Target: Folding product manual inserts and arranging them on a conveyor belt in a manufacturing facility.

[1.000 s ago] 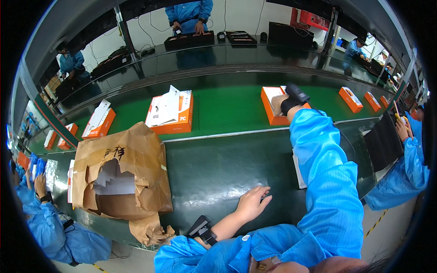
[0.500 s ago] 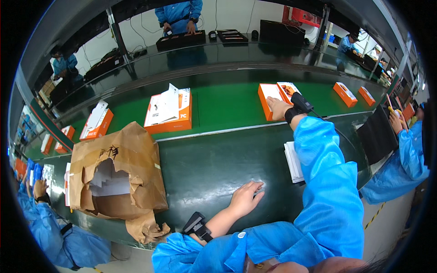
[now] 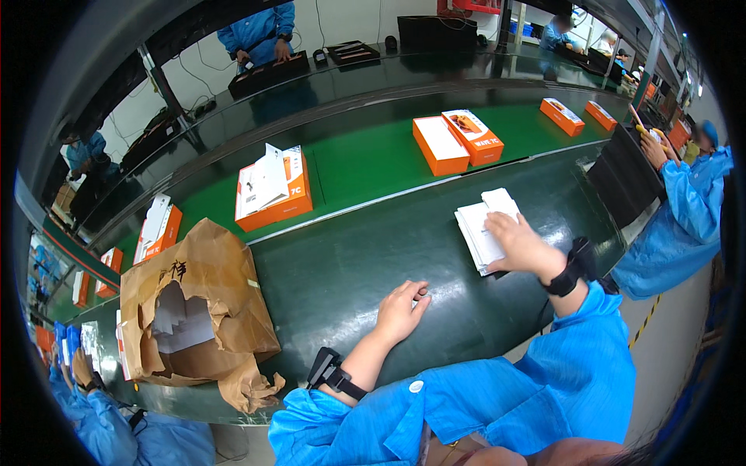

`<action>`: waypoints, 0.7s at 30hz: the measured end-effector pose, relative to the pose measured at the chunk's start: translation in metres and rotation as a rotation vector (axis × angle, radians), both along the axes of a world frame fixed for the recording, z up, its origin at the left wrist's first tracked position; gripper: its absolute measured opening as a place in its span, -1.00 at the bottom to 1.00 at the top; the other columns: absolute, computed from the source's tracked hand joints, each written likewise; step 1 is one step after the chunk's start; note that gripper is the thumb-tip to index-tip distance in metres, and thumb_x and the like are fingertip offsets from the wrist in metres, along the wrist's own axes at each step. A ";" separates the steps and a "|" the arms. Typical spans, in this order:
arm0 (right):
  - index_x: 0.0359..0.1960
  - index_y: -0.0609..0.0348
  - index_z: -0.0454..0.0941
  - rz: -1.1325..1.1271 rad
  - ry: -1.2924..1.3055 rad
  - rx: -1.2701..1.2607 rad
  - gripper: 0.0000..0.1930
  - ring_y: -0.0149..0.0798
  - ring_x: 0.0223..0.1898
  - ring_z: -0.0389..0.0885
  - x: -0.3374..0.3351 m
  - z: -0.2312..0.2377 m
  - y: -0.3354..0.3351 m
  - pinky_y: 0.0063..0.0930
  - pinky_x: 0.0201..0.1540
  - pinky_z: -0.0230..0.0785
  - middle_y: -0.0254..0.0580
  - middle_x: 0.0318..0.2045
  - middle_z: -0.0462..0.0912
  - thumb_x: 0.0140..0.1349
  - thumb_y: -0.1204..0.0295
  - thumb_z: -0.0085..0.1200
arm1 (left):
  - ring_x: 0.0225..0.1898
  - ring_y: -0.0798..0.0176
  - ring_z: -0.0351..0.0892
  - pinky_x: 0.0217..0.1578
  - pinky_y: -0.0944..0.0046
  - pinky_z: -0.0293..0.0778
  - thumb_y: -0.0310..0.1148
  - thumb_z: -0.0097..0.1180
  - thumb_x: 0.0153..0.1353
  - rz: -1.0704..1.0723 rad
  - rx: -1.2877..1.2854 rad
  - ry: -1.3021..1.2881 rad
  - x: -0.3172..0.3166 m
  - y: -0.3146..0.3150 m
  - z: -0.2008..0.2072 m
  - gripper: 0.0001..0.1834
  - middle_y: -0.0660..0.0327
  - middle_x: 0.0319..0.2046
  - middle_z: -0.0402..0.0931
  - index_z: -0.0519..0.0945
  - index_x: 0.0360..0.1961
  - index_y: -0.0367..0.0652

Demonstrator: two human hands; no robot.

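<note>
Head view: a dark green bench, seen from above, with a brighter belt along its far side.
Right hand: the right hand (image 3: 522, 245) lies over the white stack, fingers spread across its upper face and thumb toward the near edge; whether it is gripping or merely resting there, I cannot tell.
White stack: the white stack (image 3: 475, 229) of flat paper pieces sits on the right part of the bench (image 3: 334, 272), under the right hand, its top pieces slightly askew.
Left hand: the left hand (image 3: 400, 312) rests on the bench between bag and stack, holding nothing, its fingers slightly bent and its thumb a little apart from them.
Wrists: a black band (image 3: 567, 278) circles the right wrist; a black device (image 3: 328, 371) is strapped to the left forearm.
Paper bag: the brown paper bag (image 3: 233, 272) stands at the left of the bench, torn open at the front, with white sheets (image 3: 186, 326) showing inside.
Belt: on the green belt (image 3: 365, 171), a white-topped orange box (image 3: 440, 147) sits directly beside a printed orange box (image 3: 475, 136); farther left, an opened box (image 3: 272, 194) has a white flap raised.
Co-worker: a person in blue (image 3: 668, 248) works at the right edge, beside a black panel (image 3: 624, 175).
</note>
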State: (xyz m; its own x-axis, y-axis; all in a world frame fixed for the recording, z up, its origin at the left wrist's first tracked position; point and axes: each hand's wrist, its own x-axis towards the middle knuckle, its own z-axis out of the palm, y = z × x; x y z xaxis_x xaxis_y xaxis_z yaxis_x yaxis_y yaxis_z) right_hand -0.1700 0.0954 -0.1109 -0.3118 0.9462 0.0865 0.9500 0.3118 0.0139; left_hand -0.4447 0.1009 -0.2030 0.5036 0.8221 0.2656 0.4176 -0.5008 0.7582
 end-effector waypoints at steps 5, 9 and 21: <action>0.00 0.25 0.32 -0.070 -0.207 0.276 -0.40 -0.14 0.15 0.25 -0.018 -0.050 -0.019 -0.03 0.19 0.01 -0.06 0.01 0.37 -0.13 0.31 0.19 | -0.28 0.16 0.53 -0.25 0.20 0.43 -0.33 0.05 0.08 -0.023 -0.018 -0.002 -0.004 0.003 0.000 -0.72 0.18 -0.34 0.51 0.50 -0.18 -0.20; -0.08 0.18 0.44 0.000 0.048 0.077 -0.60 -0.16 -0.06 0.47 0.000 -0.018 -0.011 -0.06 0.16 0.07 -0.07 -0.15 0.53 -0.01 0.36 0.11 | -0.29 0.16 0.53 -0.26 0.22 0.43 -0.33 0.04 0.08 -0.015 -0.034 0.000 -0.005 0.003 -0.001 -0.72 0.17 -0.35 0.51 0.50 -0.17 -0.19; -0.04 0.27 0.39 0.544 0.671 0.169 -0.51 0.02 -0.05 0.44 -0.137 -0.067 -0.011 -0.30 0.03 0.27 0.05 -0.10 0.47 0.04 0.22 0.10 | -0.22 0.30 0.49 -0.17 0.32 0.38 -0.26 -0.07 0.23 0.249 -0.687 -0.760 -0.024 0.022 -0.032 -0.66 0.11 -0.19 0.51 0.43 -0.08 -0.30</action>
State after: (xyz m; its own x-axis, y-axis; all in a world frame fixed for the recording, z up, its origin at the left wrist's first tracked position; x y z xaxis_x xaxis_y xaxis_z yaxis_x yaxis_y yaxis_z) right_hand -0.3070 0.0842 -0.1783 -0.5489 0.6391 0.5387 0.4949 0.7679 -0.4067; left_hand -0.4688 0.1227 -0.2350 0.1963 0.9730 -0.1215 -0.2541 0.1701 0.9521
